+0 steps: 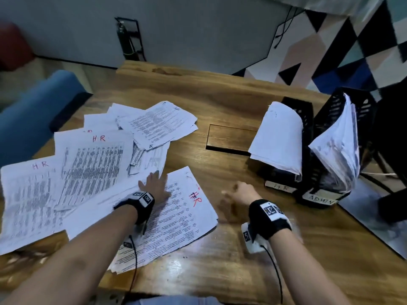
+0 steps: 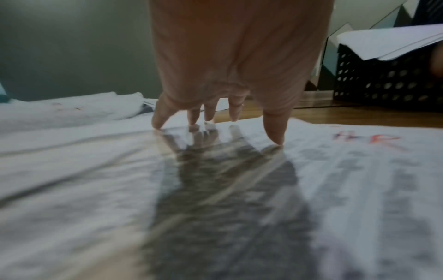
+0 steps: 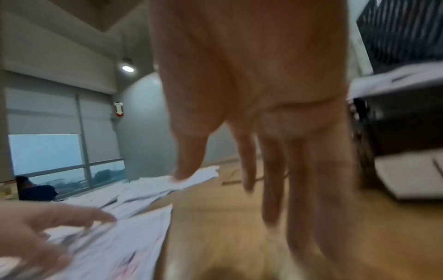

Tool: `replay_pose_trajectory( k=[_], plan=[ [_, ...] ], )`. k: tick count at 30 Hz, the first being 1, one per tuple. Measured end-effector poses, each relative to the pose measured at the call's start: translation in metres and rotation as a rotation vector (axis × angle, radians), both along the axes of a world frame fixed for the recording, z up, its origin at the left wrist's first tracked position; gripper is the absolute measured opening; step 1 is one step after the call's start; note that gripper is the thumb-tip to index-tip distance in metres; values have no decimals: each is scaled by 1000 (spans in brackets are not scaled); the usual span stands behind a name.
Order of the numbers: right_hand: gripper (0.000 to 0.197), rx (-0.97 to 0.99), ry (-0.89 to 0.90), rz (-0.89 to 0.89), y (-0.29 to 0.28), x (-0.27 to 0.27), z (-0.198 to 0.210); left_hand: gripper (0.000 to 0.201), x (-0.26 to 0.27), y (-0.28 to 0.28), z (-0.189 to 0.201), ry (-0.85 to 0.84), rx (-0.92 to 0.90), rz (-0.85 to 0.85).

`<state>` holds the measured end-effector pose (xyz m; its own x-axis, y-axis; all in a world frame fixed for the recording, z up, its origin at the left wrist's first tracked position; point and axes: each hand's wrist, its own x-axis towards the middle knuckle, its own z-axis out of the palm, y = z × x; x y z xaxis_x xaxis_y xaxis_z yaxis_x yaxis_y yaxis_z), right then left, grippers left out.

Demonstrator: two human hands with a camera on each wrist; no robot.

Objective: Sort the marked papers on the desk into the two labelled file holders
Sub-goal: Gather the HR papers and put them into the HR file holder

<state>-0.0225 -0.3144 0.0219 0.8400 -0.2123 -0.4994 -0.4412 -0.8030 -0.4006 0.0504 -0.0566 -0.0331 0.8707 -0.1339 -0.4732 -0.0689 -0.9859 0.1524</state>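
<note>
On the desk (image 1: 220, 102) before me lay the HR sheet (image 1: 176, 216) — my left hand (image 1: 155, 186) pressed it, fingers spread; my right hand (image 1: 239, 192) hovered empty, fingers loose. Thin, floppy paper — best pinched at its edge.

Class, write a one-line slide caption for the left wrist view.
Left hand presses spread fingertips onto a paper marked HR.
</note>
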Motion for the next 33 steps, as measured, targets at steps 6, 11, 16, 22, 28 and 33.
replay_pose_trajectory(
  k=[6,11,16,22,28,33],
  plan=[
    [24,145,310,68,72,-3,-31,57,15,80,5,41,-42,34],
    [37,169,6,-240,89,28,-36,51,20,116,9,-56,-60,173],
    [50,421,-329,-609,61,45,-48,23,16,131,15,206,-215,164],
    [25,513,-263,-558,53,47,-53,9,19,130,3,35,-716,461],
    [27,472,-215,-447,45,57,-48,39,10,109,0,157,-996,665],
    [31,329,-310,-513,62,56,-58,36,5,91,-5,287,-962,539]
  ],
)
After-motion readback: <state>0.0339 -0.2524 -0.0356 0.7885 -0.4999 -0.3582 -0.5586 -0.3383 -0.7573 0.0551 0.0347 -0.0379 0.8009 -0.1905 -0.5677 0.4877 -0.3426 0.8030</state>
